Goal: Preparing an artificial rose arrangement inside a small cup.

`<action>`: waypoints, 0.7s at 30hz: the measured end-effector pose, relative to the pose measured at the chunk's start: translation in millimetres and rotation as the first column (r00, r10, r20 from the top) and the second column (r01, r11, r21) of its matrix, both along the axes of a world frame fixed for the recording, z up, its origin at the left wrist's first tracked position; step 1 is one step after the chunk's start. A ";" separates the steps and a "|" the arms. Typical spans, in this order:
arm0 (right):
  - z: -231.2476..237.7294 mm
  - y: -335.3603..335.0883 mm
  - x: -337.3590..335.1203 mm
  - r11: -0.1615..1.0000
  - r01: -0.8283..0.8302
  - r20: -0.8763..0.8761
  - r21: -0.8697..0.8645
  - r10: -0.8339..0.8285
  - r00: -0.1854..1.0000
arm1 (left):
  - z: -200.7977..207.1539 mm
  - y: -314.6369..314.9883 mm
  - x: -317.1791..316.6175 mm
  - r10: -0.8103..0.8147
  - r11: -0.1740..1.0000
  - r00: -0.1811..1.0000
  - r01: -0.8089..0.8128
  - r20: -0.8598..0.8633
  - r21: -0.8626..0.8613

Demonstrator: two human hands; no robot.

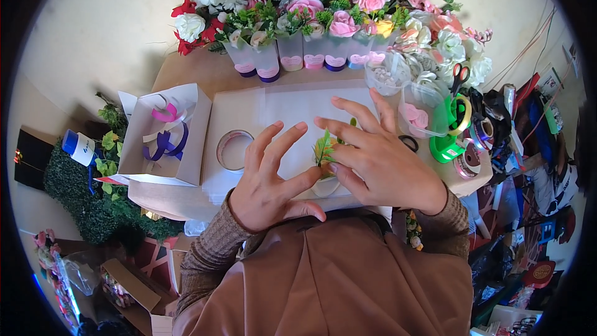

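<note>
A small green leaf sprig (323, 148) stands up near the front middle of the table, with yellowish tips. My right hand (388, 162) pinches it low down between thumb and index finger, its other fingers raised and spread. My left hand (264, 177) is open, palm turned inward. Its index fingertip comes close to the sprig's base, and whether it touches I cannot tell. Below the fingers, part of a pale round thing (326, 185) shows, mostly hidden by my hands. White paper sheets (286, 102) lie under both hands.
A tape roll (234, 150) lies left of my hands, beside a white box (165, 140) of ribbon pieces. To the right are clear tubs (423, 110), a green tape dispenser (449, 140) and scissors (459, 78). Flowers in translucent holders (291, 50) line the far edge.
</note>
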State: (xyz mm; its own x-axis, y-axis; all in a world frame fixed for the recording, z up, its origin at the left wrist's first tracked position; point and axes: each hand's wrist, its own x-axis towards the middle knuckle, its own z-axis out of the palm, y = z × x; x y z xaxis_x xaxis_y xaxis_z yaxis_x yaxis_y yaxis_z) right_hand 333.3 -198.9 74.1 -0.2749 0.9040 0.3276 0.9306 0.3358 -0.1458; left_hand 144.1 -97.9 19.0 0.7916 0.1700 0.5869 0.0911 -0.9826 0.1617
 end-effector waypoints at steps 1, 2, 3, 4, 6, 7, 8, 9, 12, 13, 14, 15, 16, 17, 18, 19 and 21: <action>-1.0 0.4 0.6 1.000 -0.002 0.001 0.001 0.002 1.000 | 1.6 -0.4 0.0 0.002 1.000 1.000 -0.002 0.001 0.001; -2.0 1.1 1.5 1.000 -0.002 0.010 -0.003 0.002 1.000 | 4.5 -0.7 0.0 0.015 1.000 1.000 -0.015 -0.023 0.028; -2.5 1.7 2.3 1.000 -0.002 0.019 -0.008 0.002 1.000 | 7.0 -0.8 0.3 0.029 0.998 0.998 -0.026 -0.047 0.054; -2.5 1.9 2.5 1.000 -0.004 0.019 -0.006 0.004 1.000 | 8.8 -0.8 0.0 0.031 0.998 0.998 -0.028 -0.047 0.056; -2.1 2.0 3.2 0.999 -0.030 0.009 -0.015 0.030 1.000 | 11.7 -0.5 -0.1 0.012 0.997 0.997 -0.006 -0.070 0.083; -1.8 2.5 3.5 0.999 -0.031 0.009 -0.012 0.031 0.999 | 12.7 0.2 0.5 0.013 0.996 0.997 -0.007 -0.070 0.086; -1.5 3.0 3.7 0.999 -0.046 0.012 -0.005 0.046 0.999 | 13.7 0.8 1.2 -0.010 0.998 0.998 0.014 -0.063 0.059; -1.1 3.4 4.0 0.998 -0.061 0.015 0.003 0.061 0.998 | 14.7 1.3 1.9 -0.033 0.999 0.998 0.035 -0.056 0.033; -0.5 4.2 4.9 0.998 -0.066 0.009 0.009 0.066 0.998 | 14.7 3.0 3.6 -0.002 0.995 0.998 0.008 -0.056 0.098; -0.7 4.5 5.6 0.998 -0.066 0.008 0.011 0.066 0.998 | 16.0 3.0 4.2 -0.003 0.995 0.998 0.009 -0.057 0.101; -1.2 4.8 6.4 0.997 -0.070 0.006 0.010 0.070 0.998 | 17.8 3.0 4.9 0.019 0.983 0.997 -0.005 -0.074 0.186; -1.4 4.6 6.8 0.997 -0.075 0.003 0.008 0.075 0.997 | 19.1 2.8 5.4 0.043 0.963 0.995 -0.017 -0.088 0.269; -1.2 4.7 7.3 0.997 -0.075 0.004 0.011 0.075 0.997 | 19.0 3.4 6.7 0.043 0.962 0.995 -0.017 -0.088 0.272; -0.9 4.7 7.8 0.996 -0.087 0.021 -0.013 0.087 0.996 | 17.9 4.0 8.4 0.022 0.959 0.996 0.004 -0.089 0.283; -0.8 4.6 8.1 0.994 -0.098 0.039 -0.038 0.100 0.994 | 17.0 4.6 9.9 0.001 0.956 0.996 0.026 -0.091 0.293; -1.1 4.4 8.0 0.995 -0.098 0.039 -0.035 0.099 0.994 | 17.4 4.9 10.9 0.002 0.955 0.996 0.026 -0.092 0.296; -2.9 4.6 7.2 0.996 -0.091 0.040 -0.004 0.091 0.995 | 18.7 5.7 12.7 -0.023 0.948 0.992 0.061 -0.124 0.312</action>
State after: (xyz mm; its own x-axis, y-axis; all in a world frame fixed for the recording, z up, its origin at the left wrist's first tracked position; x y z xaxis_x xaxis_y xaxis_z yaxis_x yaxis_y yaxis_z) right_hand 340.5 -194.4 71.1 -0.3687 0.8755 0.3124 0.9013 0.4189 -0.1102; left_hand 156.8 -92.3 37.7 0.8602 -0.0434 0.5081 0.0482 -0.9850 -0.1658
